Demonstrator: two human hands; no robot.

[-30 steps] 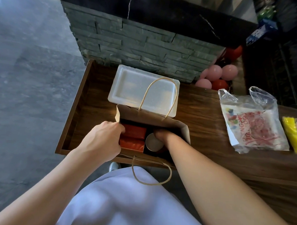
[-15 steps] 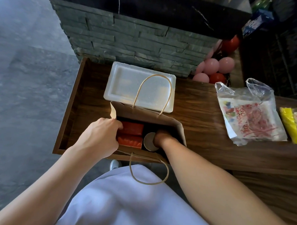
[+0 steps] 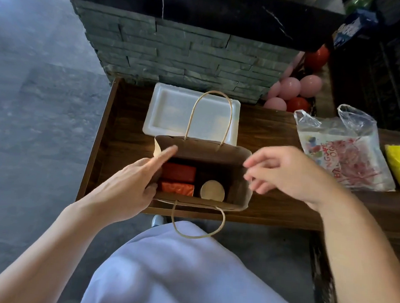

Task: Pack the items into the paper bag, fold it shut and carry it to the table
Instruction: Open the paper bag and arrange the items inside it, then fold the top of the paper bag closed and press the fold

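Head view: paper bag [image 3: 217,152] stands open on the counter [image 3: 275,136], red boxes [image 3: 178,179] and a round lid [image 3: 212,190] inside. Left hand [image 3: 126,187] at its rim, right hand [image 3: 289,173] beside it, fingers loose, empty. Folding and carrying remain.

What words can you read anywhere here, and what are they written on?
Clear plastic bag, red print on the packet inside: looks like "BALLOONS", but it is tilted, creased and partly cut off, so not certain.
Blue box, top right: pale lettering, too blurred to read.
Red boxes and round lid inside the paper bag: no readable text.
White foam tray and yellow packet: no words visible.
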